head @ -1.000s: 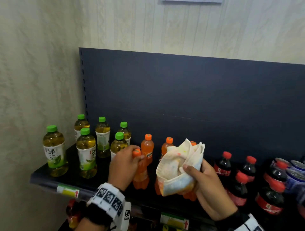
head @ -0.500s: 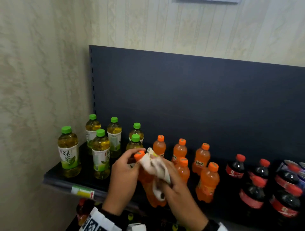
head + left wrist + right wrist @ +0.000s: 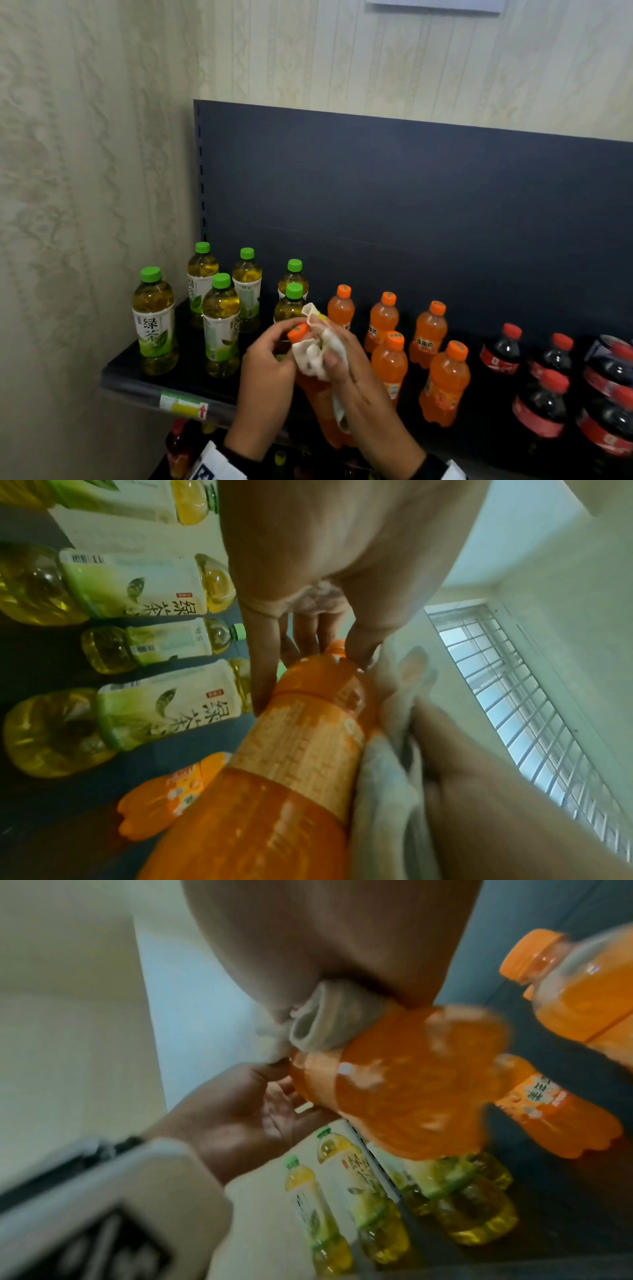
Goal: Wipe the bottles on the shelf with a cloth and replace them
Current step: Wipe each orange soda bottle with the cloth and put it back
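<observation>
An orange soda bottle (image 3: 329, 421) (image 3: 274, 764) (image 3: 411, 1080) is lifted off the dark shelf (image 3: 130, 373) in front of me. My left hand (image 3: 270, 373) (image 3: 308, 631) pinches its neck just under the orange cap (image 3: 297, 333). My right hand (image 3: 356, 377) grips a crumpled white cloth (image 3: 318, 356) (image 3: 387, 764) (image 3: 318, 1026) and presses it against the bottle's upper body. Most of the bottle's middle is hidden behind my hands in the head view.
Several green-tea bottles (image 3: 156, 318) stand at the shelf's left end. More orange sodas (image 3: 445, 383) stand in the middle, and dark cola bottles (image 3: 537, 407) with red caps at the right. A dark back panel (image 3: 411, 205) rises behind; a wall (image 3: 85, 205) closes the left side.
One second ago the cloth was held apart, right of the bottle on the shelf. The bottle has since been lifted toward me and the cloth wrapped onto its neck and shoulder.
</observation>
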`<state>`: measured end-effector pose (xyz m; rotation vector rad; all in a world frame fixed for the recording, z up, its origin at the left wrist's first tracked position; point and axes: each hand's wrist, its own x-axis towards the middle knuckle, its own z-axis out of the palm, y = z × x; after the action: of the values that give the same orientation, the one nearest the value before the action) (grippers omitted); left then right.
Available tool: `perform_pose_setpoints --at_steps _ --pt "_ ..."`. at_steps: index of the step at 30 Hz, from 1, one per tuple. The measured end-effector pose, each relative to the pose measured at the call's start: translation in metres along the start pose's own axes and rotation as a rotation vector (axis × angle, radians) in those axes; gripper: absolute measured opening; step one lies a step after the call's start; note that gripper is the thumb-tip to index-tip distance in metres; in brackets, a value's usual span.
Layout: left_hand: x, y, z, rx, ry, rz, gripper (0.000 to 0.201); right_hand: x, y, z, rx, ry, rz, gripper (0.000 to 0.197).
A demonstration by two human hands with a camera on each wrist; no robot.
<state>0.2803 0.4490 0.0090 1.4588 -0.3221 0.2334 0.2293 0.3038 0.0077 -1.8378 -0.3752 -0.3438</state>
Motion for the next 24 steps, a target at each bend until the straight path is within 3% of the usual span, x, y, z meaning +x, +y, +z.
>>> perform_pose_setpoints --at_steps 3,5,10,14,17,19,22,24 --pt "0.006 0.006 -0.012 -0.042 0.102 0.04 0.019 -0.011 0.018 -0.004 -0.185 -0.065 -0.072 0.057" --pt "0.01 0.008 -0.017 -0.079 0.134 0.038 0.029 -0.018 0.03 -0.009 -0.181 -0.107 -0.055 0.062" --pt "0.008 0.009 0.001 -0.046 0.108 0.031 0.019 -0.001 0.019 -0.009 -0.158 -0.031 -0.049 0.052" --pt "0.003 0.001 0.008 0.03 0.057 0.015 0.034 0.004 0.017 -0.007 -0.203 0.004 -0.093 0.047" --pt "0.007 0.004 0.0 -0.03 0.144 0.02 0.015 -0.012 0.035 -0.012 -0.264 -0.059 -0.123 0.063" --pt "0.012 0.006 -0.006 -0.057 0.182 0.027 0.028 -0.02 0.046 -0.017 -0.27 -0.078 -0.103 0.07" --pt "0.012 0.003 -0.004 -0.055 0.158 0.016 0.033 -0.016 0.043 -0.017 -0.218 -0.082 -0.048 0.063" --pt "0.008 -0.002 0.003 -0.044 0.127 -0.001 0.019 -0.003 0.03 -0.013 -0.178 -0.037 -0.051 0.052"
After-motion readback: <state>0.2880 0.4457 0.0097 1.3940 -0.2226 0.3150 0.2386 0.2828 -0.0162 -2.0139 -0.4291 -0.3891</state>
